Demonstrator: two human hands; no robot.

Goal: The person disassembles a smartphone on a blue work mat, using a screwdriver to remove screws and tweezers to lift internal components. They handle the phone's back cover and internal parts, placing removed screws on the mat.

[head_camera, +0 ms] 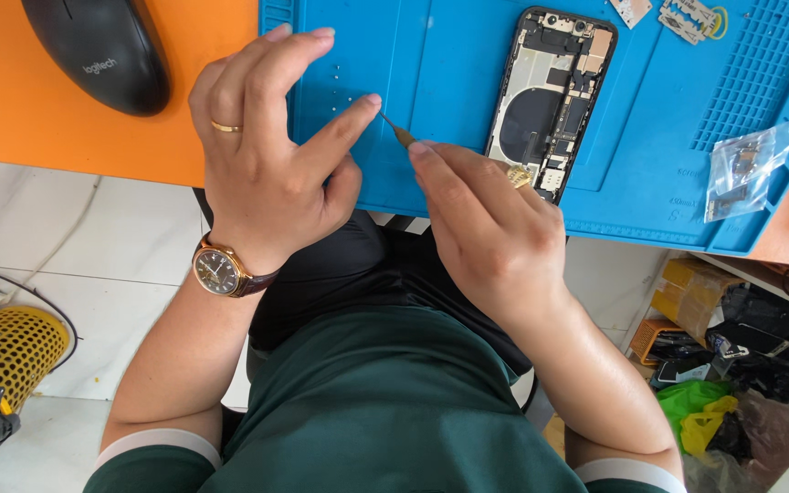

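The right hand (495, 228) pinches a thin pointed tool (398, 133) between thumb and forefinger, with the brass-coloured tip poking out past the fingertips toward the upper left. The left hand (267, 155) holds nothing that can be seen; its forefinger reaches out so that the fingertip sits just beside the tool's tip, and the other fingers curl loosely above. Whether something tiny lies between fingertip and tool is too small to tell. A gold ring (226, 127) sits on one left finger, and a wristwatch (219, 270) with a gold case and dark strap is on the left wrist.

Both hands hover over the near edge of a blue work mat (440, 73), which lies on an orange table (11, 100). On the mat, just to the right of the hands, lies an opened phone (550, 91) with its back off, showing its inner parts and a round dark coil. The right hand's knuckles cover its lower end. Further right on the mat lies a small clear bag (746, 169) with little parts inside, and a few flat metal pieces (687, 18) rest near the top edge.

A black computer mouse (98, 50) sits on the table at upper left, apart from the mat. Below the table, a yellow mesh bin (11, 347) stands on the pale tiled floor at left.
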